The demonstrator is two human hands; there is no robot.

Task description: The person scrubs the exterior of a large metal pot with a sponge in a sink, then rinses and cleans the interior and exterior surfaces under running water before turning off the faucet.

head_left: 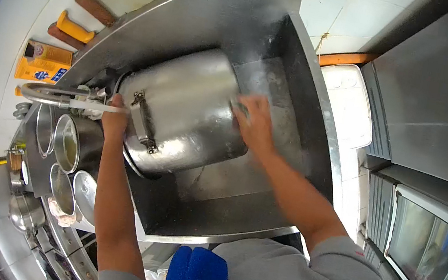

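A large steel stockpot lies on its side in a deep metal sink, its riveted side handle facing up. At the pot's rim, on the left, my left hand grips the edge, with its fingertips partly hidden. My right hand presses against the pot's base end, blurred by motion. Its fingers are bent over a small greyish thing that I cannot make out. A curved faucet reaches in from the left, and a pale stream runs from it beside my left hand.
Several metal pots stand left of the sink. A yellow-handled tool and an orange box sit along the back ledge. A white container is beyond the right rim, near a glass-fronted cabinet. A blue cloth hangs at my chest.
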